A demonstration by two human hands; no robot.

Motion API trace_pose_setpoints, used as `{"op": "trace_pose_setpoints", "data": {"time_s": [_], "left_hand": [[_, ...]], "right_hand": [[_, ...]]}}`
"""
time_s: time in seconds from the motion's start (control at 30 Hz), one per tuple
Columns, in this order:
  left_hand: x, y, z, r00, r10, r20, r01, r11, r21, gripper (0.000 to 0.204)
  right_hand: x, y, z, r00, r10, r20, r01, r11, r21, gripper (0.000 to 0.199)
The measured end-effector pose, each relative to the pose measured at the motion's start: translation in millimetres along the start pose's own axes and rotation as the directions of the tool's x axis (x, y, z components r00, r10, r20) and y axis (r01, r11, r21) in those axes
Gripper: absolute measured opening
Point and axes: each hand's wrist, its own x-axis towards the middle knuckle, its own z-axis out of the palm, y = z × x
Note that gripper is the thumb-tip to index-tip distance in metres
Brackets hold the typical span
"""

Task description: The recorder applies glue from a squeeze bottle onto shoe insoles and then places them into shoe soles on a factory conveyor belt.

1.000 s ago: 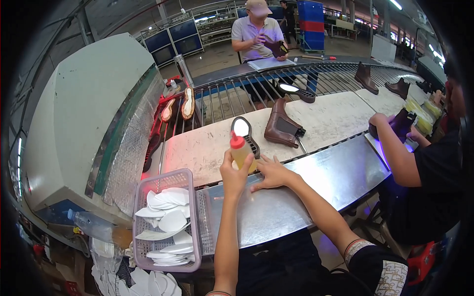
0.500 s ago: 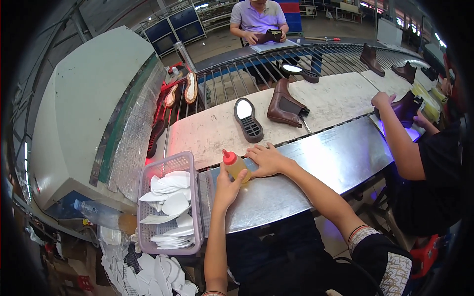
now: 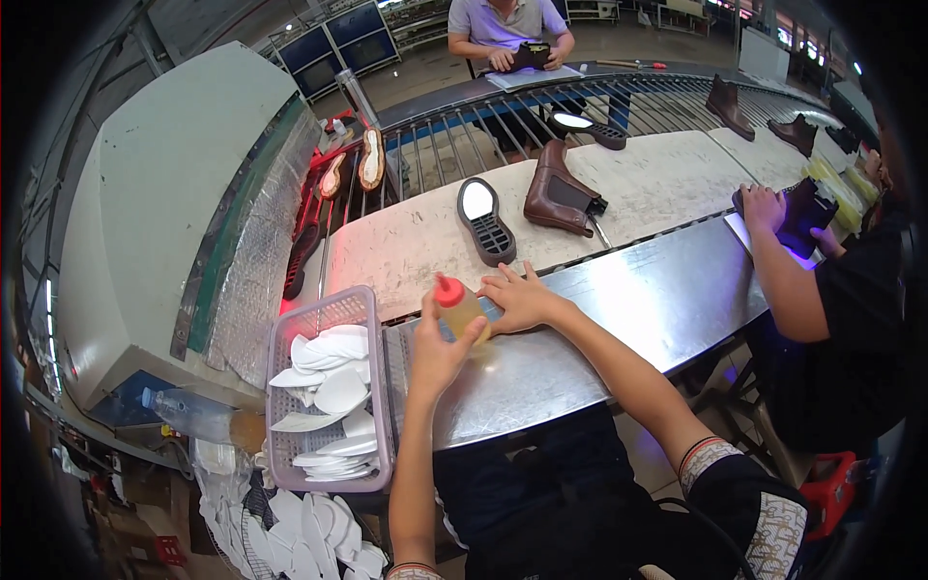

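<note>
One dark shoe sole (image 3: pixel 488 222) with a white pad (image 3: pixel 477 200) at its far end lies on a pale, scuffed slab (image 3: pixel 396 251), straight ahead of the person working. Its long axis points away from the wearer, the padded end tipped slightly left, the gridded end closest to the body.

On the near side of the sole, a little to its left, the left hand (image 3: pixel 442 353) is wrapped around a squeeze bottle (image 3: pixel 461 311) of yellowish liquid, the red cap uppermost and leaning a touch away. From where I stand, I cannot tell whether its base rests on the metal desk (image 3: pixel 619 309).

The right hand (image 3: pixel 527 300) is the nearer of the two: fingers spread, palm down, nothing visible in its grasp, fingertips just short of the sole's gridded end. Whether its thumb side touches the bottle is unclear.

Right of the sole, near it but apart, a brown ankle boot (image 3: pixel 561 193) lies over on its side. Left of the sole, and closer to the wearer, is a lilac basket (image 3: pixel 383 416) of white pads.
</note>
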Motion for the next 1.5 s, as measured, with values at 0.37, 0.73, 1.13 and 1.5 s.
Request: {"op": "trace_pose_setpoints", "data": {"time_s": [0.37,0.73,1.13,1.5], "left_hand": [[1,-28,5,0.992,-0.128,0.02,0.129,0.986,-0.104,0.067],[13,-17,-5,0.996,-0.085,0.028,0.089,0.957,-0.276,0.073],[10,-20,-9,0.966,-0.139,-0.219,0.11,0.984,-0.139,0.056],[-5,-27,0,0.992,-0.115,0.044,0.116,0.993,-0.033,0.088]], "right_hand": [[1,-1,1,1.0,-0.004,0.015,0.003,1.0,0.03,0.101],[3,2,7,0.999,-0.028,-0.031,0.028,1.0,-0.003,0.094],[4,0,9,0.998,-0.018,-0.058,0.023,0.996,0.084,0.107],[13,8,22,0.995,-0.06,-0.083,0.066,0.995,0.075,0.103]]}}
